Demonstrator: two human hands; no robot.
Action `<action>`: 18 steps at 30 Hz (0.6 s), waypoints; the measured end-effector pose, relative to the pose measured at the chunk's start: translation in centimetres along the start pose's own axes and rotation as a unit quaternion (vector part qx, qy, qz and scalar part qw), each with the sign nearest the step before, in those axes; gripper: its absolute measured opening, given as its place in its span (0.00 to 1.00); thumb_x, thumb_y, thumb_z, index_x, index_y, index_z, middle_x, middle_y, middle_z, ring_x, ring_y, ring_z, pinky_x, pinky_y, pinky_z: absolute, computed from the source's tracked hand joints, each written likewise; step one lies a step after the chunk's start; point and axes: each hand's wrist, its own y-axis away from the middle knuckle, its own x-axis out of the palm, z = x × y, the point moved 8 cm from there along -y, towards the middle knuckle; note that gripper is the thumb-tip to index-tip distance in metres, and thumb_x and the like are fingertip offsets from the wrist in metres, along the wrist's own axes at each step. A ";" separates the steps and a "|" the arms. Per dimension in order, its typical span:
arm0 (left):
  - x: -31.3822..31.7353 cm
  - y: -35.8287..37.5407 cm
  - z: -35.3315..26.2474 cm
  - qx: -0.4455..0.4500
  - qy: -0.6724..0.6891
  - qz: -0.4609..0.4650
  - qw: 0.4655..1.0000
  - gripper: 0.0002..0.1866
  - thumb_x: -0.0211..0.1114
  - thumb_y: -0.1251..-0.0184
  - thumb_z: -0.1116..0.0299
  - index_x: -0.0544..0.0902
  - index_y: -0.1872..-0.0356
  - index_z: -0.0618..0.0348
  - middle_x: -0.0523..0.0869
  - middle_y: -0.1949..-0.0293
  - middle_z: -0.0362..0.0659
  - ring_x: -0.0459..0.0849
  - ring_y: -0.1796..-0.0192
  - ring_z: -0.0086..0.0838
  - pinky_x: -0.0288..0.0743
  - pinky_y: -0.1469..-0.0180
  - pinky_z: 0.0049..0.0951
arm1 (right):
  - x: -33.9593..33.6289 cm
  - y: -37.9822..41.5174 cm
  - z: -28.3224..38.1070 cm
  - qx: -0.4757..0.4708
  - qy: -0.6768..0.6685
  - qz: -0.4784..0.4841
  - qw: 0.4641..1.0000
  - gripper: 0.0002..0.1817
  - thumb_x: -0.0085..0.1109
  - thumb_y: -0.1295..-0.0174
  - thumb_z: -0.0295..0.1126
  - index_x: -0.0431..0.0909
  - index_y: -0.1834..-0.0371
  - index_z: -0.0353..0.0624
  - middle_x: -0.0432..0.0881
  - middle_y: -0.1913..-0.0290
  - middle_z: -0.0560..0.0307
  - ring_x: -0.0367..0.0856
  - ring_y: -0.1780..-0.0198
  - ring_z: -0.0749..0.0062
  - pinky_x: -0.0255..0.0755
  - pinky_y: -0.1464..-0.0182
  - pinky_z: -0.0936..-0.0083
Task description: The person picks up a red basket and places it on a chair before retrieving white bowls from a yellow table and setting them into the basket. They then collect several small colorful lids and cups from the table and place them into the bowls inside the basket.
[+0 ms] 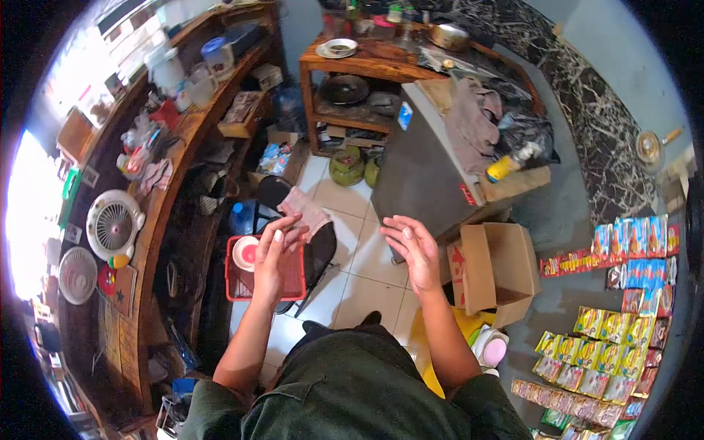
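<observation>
Both of my hands are raised in front of my body, palms turned toward each other with a wide gap between them. My left hand (277, 253) is open with its fingers apart, and nothing is in it. Below it, in view, are a red plastic basket (233, 282) with a white and red bowl (246, 253), and a black chair with a pink cloth (306, 210). My right hand (415, 253) is open too, fingers loosely bent and holding nothing. Nearest to it are an open cardboard box (480, 268) and the grey fridge (418, 176).
A long wooden counter (165, 198) with fans, jugs and bags runs along the left. At the back stands a wooden table (367, 66) with a plate and pots. Green gas cylinders (346, 167) sit on the tiled floor. Sachet strips (609, 323) hang at right.
</observation>
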 end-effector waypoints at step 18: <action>19.1 -4.6 8.4 -0.106 -0.010 0.233 0.967 0.24 0.48 0.24 0.53 0.69 0.37 0.59 0.72 0.35 0.51 0.75 0.38 0.38 0.68 0.37 0.37 | -18.3 6.6 5.1 -0.049 -0.016 -0.208 0.977 0.23 0.47 0.28 0.42 0.69 0.39 0.36 0.77 0.42 0.46 0.79 0.43 0.61 0.68 0.38 0.67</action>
